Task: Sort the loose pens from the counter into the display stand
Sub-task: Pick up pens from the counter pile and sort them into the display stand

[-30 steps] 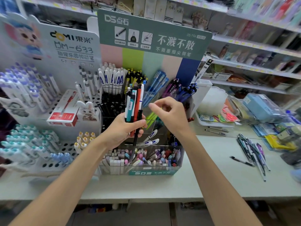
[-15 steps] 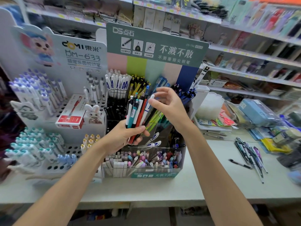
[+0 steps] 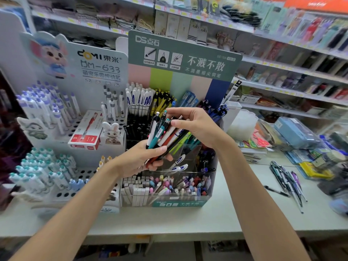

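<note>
My left hand (image 3: 143,159) grips a bunch of pens (image 3: 160,130), white, teal, red and black, tilted to the right in front of the green display stand (image 3: 178,203). My right hand (image 3: 197,127) reaches over the upper ends of the bunch, with thumb and fingers pinching one pen near its top. The stand's clear compartments hold white, yellow, blue and dark pens in rows. Several loose pens (image 3: 288,181) lie in a pile on the counter at the right, and a single black pen (image 3: 275,191) lies beside them.
A white DOMI pen stand (image 3: 99,59) with purple and teal pens fills the left, with a red box (image 3: 84,136) on it. A white tub (image 3: 233,113), a blue pouch (image 3: 293,130) and packets crowd the right back. Shelves (image 3: 282,91) rise behind the grey counter (image 3: 188,221).
My right hand has moved from beside the bunch onto its upper ends. The bunch has tilted further to the right in my left hand.
</note>
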`<action>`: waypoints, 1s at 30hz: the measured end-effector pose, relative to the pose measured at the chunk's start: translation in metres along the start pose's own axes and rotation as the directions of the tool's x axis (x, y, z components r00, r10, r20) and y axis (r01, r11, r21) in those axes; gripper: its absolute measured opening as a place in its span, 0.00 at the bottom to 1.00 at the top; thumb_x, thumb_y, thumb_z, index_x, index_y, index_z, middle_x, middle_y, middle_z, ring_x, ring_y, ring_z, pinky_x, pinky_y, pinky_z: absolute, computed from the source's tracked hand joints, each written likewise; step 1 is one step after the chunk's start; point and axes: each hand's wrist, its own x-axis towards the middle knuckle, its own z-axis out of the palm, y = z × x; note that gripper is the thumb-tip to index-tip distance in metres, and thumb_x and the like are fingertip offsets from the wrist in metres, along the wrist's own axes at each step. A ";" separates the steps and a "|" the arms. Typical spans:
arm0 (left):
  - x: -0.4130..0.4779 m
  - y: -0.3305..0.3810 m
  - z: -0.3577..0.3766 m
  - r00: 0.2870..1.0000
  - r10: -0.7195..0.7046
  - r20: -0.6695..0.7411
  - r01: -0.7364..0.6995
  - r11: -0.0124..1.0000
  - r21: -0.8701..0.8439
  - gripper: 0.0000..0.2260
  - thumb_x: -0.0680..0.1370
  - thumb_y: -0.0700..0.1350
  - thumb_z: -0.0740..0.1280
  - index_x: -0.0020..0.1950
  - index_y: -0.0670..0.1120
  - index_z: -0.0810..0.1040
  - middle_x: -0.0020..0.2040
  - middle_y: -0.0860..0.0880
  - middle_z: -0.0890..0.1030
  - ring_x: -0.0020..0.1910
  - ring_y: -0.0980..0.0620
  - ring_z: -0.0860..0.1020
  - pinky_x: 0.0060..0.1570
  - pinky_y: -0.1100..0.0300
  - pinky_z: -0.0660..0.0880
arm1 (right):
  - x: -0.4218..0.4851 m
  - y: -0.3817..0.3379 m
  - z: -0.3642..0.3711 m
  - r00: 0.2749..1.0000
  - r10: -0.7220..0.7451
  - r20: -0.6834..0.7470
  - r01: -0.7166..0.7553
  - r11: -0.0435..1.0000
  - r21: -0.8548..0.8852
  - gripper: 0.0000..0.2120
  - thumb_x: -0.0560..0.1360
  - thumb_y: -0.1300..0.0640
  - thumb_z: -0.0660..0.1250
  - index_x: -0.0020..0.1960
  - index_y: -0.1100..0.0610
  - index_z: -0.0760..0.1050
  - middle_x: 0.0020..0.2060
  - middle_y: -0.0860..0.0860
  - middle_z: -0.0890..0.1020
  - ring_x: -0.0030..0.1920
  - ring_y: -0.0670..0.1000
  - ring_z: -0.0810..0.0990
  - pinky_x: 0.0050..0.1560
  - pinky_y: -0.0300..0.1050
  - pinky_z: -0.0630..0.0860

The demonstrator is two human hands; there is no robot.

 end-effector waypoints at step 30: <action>0.002 0.008 -0.008 0.851 0.209 -0.482 -0.230 0.973 0.015 0.05 0.78 0.39 0.67 0.50 0.40 0.82 0.44 0.42 0.82 0.36 0.52 0.77 0.32 0.66 0.74 | 0.020 0.004 0.030 0.897 -0.103 -0.430 0.169 0.979 0.117 0.02 0.79 0.63 0.66 0.50 0.59 0.77 0.39 0.52 0.84 0.38 0.47 0.83 0.39 0.41 0.81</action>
